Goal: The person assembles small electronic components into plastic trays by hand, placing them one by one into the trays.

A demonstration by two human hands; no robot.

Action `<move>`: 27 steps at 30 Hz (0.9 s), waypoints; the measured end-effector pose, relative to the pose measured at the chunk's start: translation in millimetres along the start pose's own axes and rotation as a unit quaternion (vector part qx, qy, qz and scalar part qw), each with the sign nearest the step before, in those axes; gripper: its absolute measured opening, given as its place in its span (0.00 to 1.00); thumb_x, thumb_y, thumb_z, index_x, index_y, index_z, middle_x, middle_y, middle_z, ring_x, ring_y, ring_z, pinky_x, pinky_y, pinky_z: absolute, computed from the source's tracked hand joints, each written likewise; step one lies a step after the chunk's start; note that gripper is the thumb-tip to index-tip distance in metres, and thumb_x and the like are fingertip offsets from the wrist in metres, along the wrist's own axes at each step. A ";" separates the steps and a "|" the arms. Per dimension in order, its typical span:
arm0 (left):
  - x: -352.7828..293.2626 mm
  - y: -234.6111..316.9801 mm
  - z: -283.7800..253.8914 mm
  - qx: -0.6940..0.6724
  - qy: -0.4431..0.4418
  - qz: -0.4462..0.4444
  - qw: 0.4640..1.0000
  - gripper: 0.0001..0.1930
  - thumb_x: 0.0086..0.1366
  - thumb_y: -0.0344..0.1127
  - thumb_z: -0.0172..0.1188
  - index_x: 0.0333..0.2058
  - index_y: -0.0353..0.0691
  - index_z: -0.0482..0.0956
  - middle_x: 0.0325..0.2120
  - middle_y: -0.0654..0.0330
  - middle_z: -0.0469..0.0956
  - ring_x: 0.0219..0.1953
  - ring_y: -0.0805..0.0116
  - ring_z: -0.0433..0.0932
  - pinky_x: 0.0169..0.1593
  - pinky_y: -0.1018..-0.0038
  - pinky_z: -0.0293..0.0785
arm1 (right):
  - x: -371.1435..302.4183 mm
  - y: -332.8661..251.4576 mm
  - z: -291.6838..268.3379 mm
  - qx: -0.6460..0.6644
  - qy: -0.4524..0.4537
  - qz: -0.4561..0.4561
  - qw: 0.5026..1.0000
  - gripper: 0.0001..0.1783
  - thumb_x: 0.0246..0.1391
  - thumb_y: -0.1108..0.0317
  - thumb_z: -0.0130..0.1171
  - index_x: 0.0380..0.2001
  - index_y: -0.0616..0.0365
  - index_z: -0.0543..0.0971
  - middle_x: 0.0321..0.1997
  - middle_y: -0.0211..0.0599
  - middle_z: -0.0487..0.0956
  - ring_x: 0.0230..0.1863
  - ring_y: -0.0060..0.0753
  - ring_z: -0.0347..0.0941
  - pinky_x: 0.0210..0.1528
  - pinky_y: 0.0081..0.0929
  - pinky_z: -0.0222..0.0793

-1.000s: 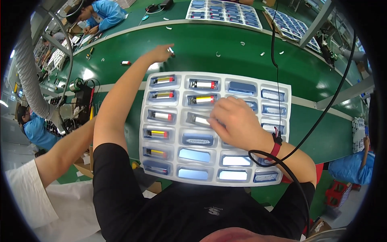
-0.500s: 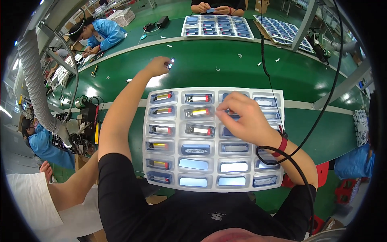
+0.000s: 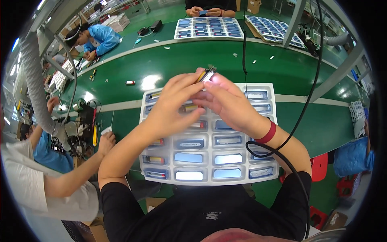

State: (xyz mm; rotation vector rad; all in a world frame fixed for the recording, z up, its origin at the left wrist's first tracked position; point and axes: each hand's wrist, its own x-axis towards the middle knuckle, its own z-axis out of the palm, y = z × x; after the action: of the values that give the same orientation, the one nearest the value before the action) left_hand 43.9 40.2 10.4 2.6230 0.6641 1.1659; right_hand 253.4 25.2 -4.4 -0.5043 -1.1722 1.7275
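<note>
My left hand (image 3: 173, 103) and my right hand (image 3: 231, 103) meet over the far edge of a white moulded tray (image 3: 210, 159). Between their fingertips is a small electronic part (image 3: 207, 75) with a dark, shiny body, a yellowish strip and thin bits sticking up. Both hands are closed on it; the fingers cover much of it. Several tray pockets on the left hold blue shells with red-ended battery-like parts (image 3: 155, 160). Nearer pockets carry flat pale-blue pieces (image 3: 188, 157). The hands and forearms hide some of the upper pockets.
A red-ended small part (image 3: 130, 82) lies on the green bench (image 3: 113, 78). A black cable (image 3: 298, 141) loops over my right forearm. At the left, a co-worker's hand (image 3: 107, 142) rests near tools. Across the bench stands another filled tray (image 3: 209, 36).
My left hand has come back from the far bench with the small part. My right hand has moved away and to the left to meet it. The co-worker at left has reached forward.
</note>
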 end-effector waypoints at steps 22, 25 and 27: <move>-65.9 32.7 -11.8 -0.006 -0.229 -0.093 0.969 0.10 0.56 0.28 0.70 0.36 0.42 0.80 0.49 0.57 0.78 0.49 0.54 0.75 0.54 0.61 0.68 | -27.4 2.7 -23.2 -0.248 0.106 -0.119 0.956 0.21 0.56 0.79 0.70 0.52 0.63 0.79 0.43 0.28 0.79 0.42 0.17 0.73 0.47 0.17 0.71; -67.3 29.1 -11.8 -0.007 -0.163 -0.085 0.983 0.13 0.56 0.28 0.71 0.39 0.41 0.79 0.54 0.55 0.80 0.48 0.53 0.78 0.52 0.61 0.72 | -33.0 -0.7 -23.5 -0.257 0.087 -0.096 0.958 0.19 0.55 0.80 0.70 0.50 0.63 0.79 0.43 0.28 0.79 0.42 0.17 0.74 0.47 0.17 0.71; -69.4 25.9 -10.6 -0.028 -0.143 -0.124 0.981 0.13 0.57 0.30 0.71 0.40 0.41 0.79 0.52 0.53 0.81 0.46 0.54 0.80 0.48 0.63 0.75 | -35.8 -3.1 -23.3 -0.267 0.073 -0.098 0.956 0.18 0.55 0.81 0.70 0.49 0.63 0.80 0.45 0.30 0.79 0.44 0.19 0.74 0.48 0.19 0.73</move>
State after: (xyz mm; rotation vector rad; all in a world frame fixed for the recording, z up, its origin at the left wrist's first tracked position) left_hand 3.4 -15.6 -18.8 2.5007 0.8516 0.7089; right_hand 288.7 5.4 -18.2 -0.7943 -1.5273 1.1728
